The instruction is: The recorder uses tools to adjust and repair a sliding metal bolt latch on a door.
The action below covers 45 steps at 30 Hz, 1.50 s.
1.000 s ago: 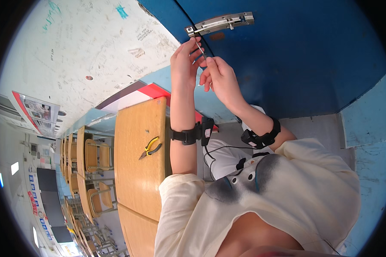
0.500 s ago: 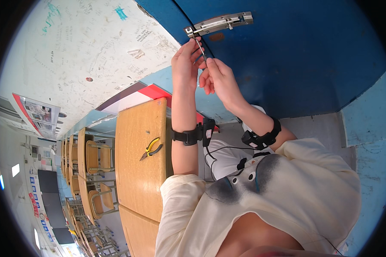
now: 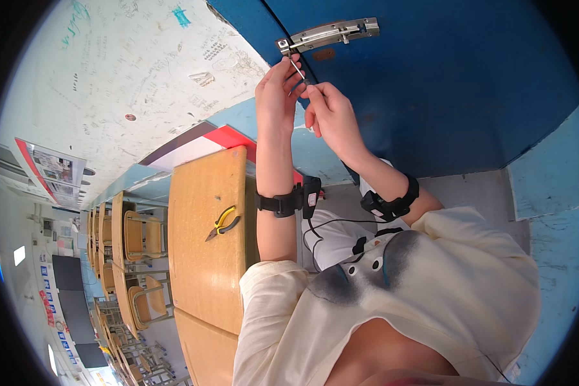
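A silver barrel bolt [image 3: 331,35] is fixed to the blue door [image 3: 431,83], and its small catch plate [image 3: 283,45] sits on the frame beside the gap. My right hand [image 3: 333,119] grips the dark handle of a screwdriver [image 3: 298,68] between thumb and curled fingers. The thin metal shaft slants up and left to the catch plate's lower edge. My left hand [image 3: 276,93] is just below that plate, with thumb and forefinger closed at the shaft's tip and the other fingers bent behind the shaft. Whatever sits between those fingertips is too small to make out.
Left of my left arm stands a wooden desk [image 3: 199,283] carrying yellow-and-black pliers [image 3: 222,225] and a small metal piece [image 3: 217,198]. Wooden chairs [image 3: 141,235] and more desks line the far left. A marked white wall [image 3: 141,77] adjoins the door frame.
My right hand has turned a little on the screwdriver, its lower fingers curling in more. The left hand stays at the catch plate, and the view has shifted slightly.
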Each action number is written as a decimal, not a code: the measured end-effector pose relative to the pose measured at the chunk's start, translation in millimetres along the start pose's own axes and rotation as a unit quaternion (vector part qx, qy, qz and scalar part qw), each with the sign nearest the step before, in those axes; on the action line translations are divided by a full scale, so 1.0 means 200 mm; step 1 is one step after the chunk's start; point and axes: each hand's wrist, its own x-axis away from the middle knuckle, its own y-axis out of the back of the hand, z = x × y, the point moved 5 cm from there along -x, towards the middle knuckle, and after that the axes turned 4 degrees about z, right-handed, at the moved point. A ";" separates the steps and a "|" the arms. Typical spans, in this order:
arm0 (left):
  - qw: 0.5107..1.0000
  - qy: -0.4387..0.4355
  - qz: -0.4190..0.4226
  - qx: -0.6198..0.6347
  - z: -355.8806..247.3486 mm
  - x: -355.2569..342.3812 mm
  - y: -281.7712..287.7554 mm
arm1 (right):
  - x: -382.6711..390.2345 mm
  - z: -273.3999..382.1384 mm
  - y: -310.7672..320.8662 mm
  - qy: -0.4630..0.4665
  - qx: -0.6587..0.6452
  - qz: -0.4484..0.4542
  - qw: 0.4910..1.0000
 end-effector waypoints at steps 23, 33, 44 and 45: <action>0.982 0.104 0.089 0.132 0.09 0.10 0.01 | 0.03 -0.02 -0.15 -0.153 -0.558 0.210 0.788; 0.988 0.098 0.038 0.109 0.09 0.09 0.00 | 0.06 -0.01 -0.06 -0.145 -0.294 0.149 0.933; 0.993 0.098 0.062 0.018 0.07 0.17 0.01 | 0.06 -0.03 -0.11 -0.153 -0.539 0.230 0.796; 0.992 0.101 0.057 0.046 0.07 0.17 0.01 | 0.07 -0.03 -0.11 -0.166 -0.510 0.205 0.819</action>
